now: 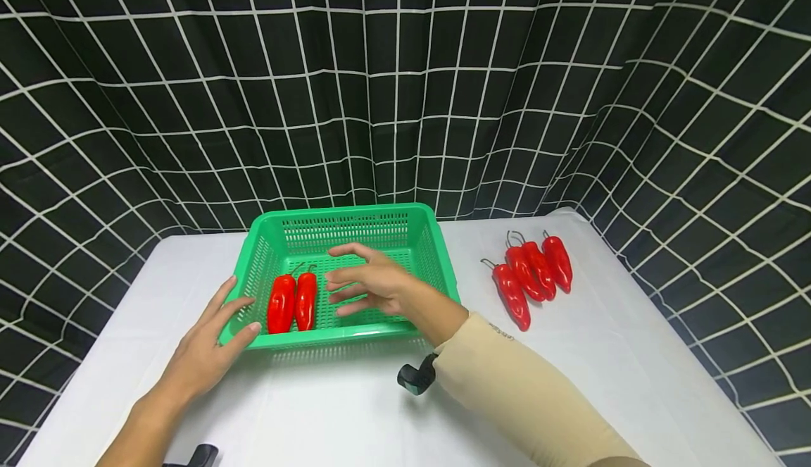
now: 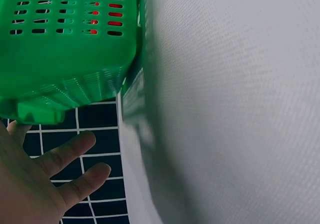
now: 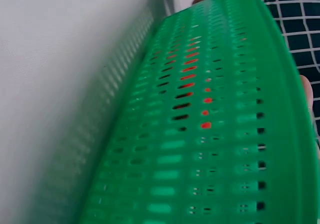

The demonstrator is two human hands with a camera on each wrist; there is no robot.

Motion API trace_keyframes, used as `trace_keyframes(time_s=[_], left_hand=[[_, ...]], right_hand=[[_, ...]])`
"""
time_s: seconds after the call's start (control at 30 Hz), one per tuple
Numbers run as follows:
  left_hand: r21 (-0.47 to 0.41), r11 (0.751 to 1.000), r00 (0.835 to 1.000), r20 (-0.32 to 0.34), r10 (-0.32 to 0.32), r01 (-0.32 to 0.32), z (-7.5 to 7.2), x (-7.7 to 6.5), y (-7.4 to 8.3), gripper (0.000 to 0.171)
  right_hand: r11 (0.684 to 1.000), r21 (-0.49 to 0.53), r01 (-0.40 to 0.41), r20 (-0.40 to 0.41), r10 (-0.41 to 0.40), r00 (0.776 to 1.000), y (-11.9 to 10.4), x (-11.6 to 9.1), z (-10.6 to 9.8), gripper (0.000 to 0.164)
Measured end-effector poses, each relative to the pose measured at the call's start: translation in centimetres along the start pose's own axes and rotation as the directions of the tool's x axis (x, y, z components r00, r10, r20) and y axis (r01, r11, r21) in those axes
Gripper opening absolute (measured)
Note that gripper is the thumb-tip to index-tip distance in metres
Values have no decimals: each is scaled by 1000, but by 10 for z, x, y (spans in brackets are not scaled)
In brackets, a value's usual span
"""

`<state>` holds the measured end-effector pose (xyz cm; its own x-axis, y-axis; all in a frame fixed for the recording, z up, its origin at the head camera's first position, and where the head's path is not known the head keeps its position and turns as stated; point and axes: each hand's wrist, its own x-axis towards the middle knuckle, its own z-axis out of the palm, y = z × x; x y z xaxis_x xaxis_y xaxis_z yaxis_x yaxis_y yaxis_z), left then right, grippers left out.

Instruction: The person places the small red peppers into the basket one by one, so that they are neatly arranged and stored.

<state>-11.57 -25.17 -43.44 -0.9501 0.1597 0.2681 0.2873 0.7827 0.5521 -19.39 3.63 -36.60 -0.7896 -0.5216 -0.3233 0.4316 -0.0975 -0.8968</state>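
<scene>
A green perforated plastic basket [image 1: 345, 331] stands on the white table. Two red peppers [image 1: 306, 303] lie side by side in its left part, stems pointing away from me. My right hand [image 1: 375, 284] hovers over the inside of the basket, fingers loosely spread toward the peppers, with nothing held. At the basket's front left corner is my left hand [image 1: 201, 353], its fingers apart and close to the rim; whether they touch it is unclear. In the left wrist view, the fingers [image 2: 75, 151] are extended beside the basket's wall [image 2: 60, 54]. Through the holes in the right wrist view, pepper red [image 3: 189, 69] shows.
Several more red peppers [image 1: 510, 296] lie grouped on the white tabletop [image 1: 608, 354], right of the basket. A black cloth with a white grid [image 1: 393, 101] hangs behind and at both sides. Black wrist devices [image 1: 416, 377] are by my wrists.
</scene>
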Motion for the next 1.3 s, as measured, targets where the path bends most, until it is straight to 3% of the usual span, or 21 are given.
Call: trace_keyframes(time_s=[0.5, 1.3], left_hand=[[-9, 1000, 1000, -5, 1, -1, -1, 1, 1, 44], [6, 1000, 1000, 3, -9, 9, 0, 1, 1, 44]], right_hand=[[996, 16, 84, 102, -86, 991, -22, -36, -22, 54], [983, -75, 168, 77, -162, 984, -46, -91, -88, 55]])
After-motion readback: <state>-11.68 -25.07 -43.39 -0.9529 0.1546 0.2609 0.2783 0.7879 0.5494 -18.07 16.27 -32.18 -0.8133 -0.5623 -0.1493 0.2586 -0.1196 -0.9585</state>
